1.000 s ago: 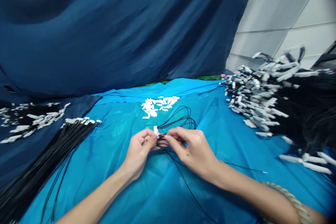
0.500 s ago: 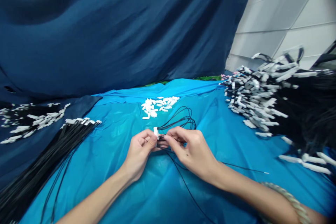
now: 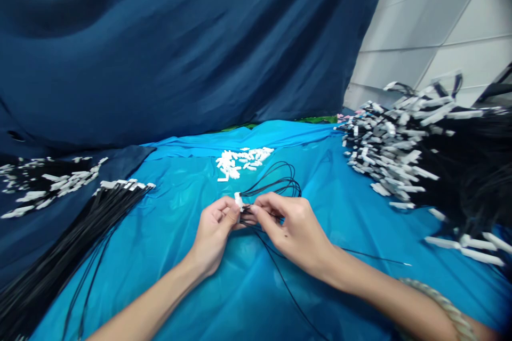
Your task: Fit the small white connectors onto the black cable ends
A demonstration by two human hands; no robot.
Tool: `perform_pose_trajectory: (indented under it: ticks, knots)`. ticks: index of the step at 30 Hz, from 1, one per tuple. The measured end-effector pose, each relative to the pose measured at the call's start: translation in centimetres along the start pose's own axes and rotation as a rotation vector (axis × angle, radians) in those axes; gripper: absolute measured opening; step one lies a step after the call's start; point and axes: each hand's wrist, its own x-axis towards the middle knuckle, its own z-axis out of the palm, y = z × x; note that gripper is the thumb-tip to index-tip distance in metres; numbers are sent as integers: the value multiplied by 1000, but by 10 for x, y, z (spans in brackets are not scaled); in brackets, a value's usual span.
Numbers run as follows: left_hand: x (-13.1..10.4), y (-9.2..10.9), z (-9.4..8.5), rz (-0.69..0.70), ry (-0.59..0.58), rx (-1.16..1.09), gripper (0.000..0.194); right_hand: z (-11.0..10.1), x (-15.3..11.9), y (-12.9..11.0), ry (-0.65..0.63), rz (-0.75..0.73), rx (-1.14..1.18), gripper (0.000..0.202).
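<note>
Between the thumb and fingers of my left hand (image 3: 216,232) is a small white connector (image 3: 238,201), held upright. My right hand (image 3: 294,229) pinches a thin black wire close beside the connector. Several black wires (image 3: 290,178) run from the connector, looping above my right hand, and others trail down over the blue sheet (image 3: 180,287). The wire tip between my right fingertips is too small to make out.
Loose white connectors (image 3: 230,162) lie in a pile beyond my hands. Bundled black wires (image 3: 84,234) with white ends lie at left, with more on dark cloth. A large heap of white-ended wires (image 3: 404,144) stands at right. Dark blue fabric (image 3: 180,48) hangs behind.
The top of the white connector has tilted very slightly, and the looped wires have shifted slightly right. Both hands keep nearly the same place and grip.
</note>
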Motion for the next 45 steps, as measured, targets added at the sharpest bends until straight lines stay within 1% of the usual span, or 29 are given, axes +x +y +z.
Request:
perform_pose_trajectory:
  ticks: [18, 23, 30, 41, 45]
  knots:
    - [1, -1, -1, 24, -4, 39, 20, 3, 0, 4, -54, -17, 22, 11]
    - [1, 0, -2, 13, -1, 16, 22, 1, 1, 3, -25, -16, 37, 11]
    - [1, -2, -2, 23, 7, 28, 20, 0, 1, 4, -36, 16, 8, 13]
    - [1, -2, -1, 15, 2, 25, 24, 0, 2, 4, -16, 22, -28, 14]
    - [1, -2, -2, 27, 12, 35, 23, 0, 1, 3, -29, 24, -28, 14]
